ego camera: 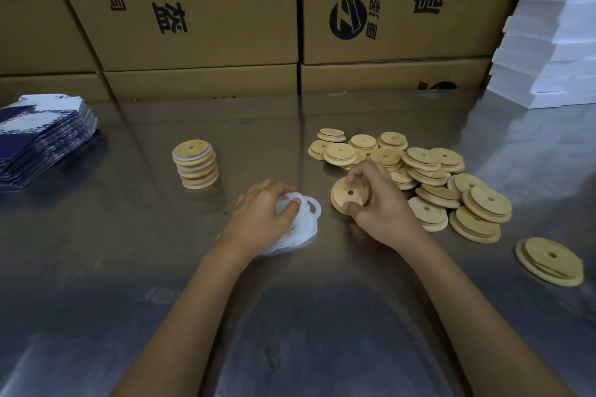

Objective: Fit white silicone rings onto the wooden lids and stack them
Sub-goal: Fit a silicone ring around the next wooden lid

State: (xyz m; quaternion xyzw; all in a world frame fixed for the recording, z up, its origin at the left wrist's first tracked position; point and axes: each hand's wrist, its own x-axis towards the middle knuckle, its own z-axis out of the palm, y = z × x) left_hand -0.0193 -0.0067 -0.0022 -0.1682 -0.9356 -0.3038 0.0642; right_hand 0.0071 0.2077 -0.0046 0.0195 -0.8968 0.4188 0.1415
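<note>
Your two bare forearms reach forward over a shiny metal table (129, 267). Your right hand (380, 206) grasps one round wooden lid (346, 200) with a small centre hole, fingertips curled over its upper edge and thumb at its lower edge, so the lid is tilted up off the table with its face toward you. Just left of that hand, your left hand (263, 213) rests palm down on a loose heap of white silicone rings (303, 222), its fingers curled into the heap and pinching at the rings; one ring loops out past your fingertips on the side nearest the held lid. Beyond and to the right of your right hand lies a scattered pile of bare wooden lids (419, 167), overlapping one another (each with the same centre hole), the nearest of them touching or almost touching your knuckles. One more lid (550, 261) lies by itself well to the right of your right forearm. Beyond your left hand and a little to its left stands a neat stack of finished lids (195, 164), with white ring edges showing between the wooden layers. Far to the left of your left hand sits a pile of flat blue-and-white printed cartons (42, 135). Along the back of the table, past both hands, stands a wall of closed brown cardboard boxes (200, 10) printed with black characters; what they hold cannot be seen. At the far right rises a stack of white foam blocks (554, 26).
</note>
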